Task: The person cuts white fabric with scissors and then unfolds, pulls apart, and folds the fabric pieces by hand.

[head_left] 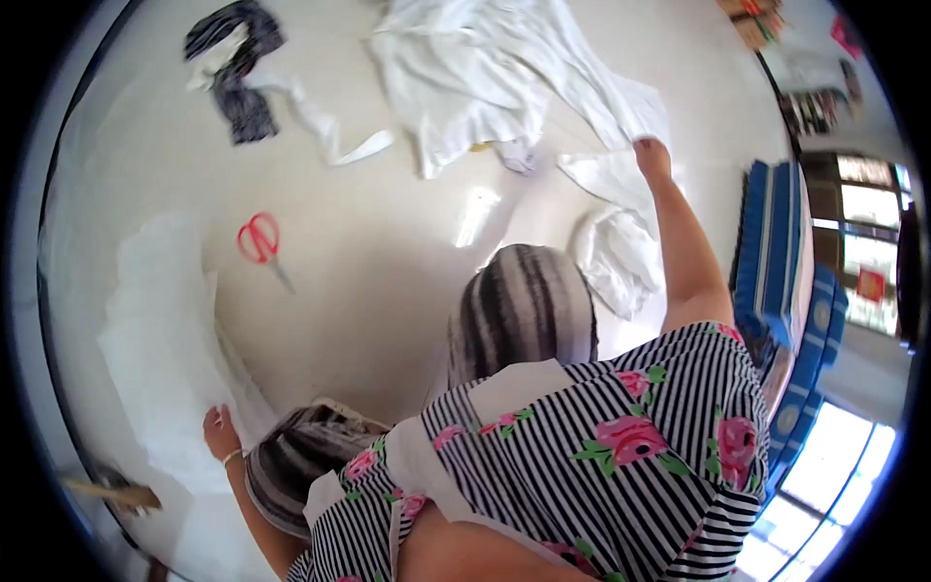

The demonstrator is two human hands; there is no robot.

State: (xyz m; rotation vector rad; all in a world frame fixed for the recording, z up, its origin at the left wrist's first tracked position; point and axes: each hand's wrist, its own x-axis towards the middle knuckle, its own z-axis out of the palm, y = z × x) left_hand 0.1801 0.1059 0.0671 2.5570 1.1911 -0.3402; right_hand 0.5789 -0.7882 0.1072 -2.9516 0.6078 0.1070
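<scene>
My right hand (pixel 652 157) is stretched forward, fingers closed at the edge of a large white cloth (pixel 475 73) that lies crumpled on the pale floor. My left hand (pixel 223 433), with a bracelet at the wrist, rests at a long white fabric piece (pixel 160 339) on the left; its fingers are apart. Red-handled scissors (pixel 260 239) lie on the floor between the two, blades pointing toward me. Beside my right forearm is a bunched white cloth (pixel 621 257).
Dark patterned cloth (pixel 244 107) lies at the far left, a white strip (pixel 315 121) trailing from it. My knees, in striped trousers (pixel 524 306), are bent on the floor (pixel 378 252). Blue striped cushioned furniture (pixel 771 242) stands at right. A wooden-looking object (pixel 126 495) is at lower left.
</scene>
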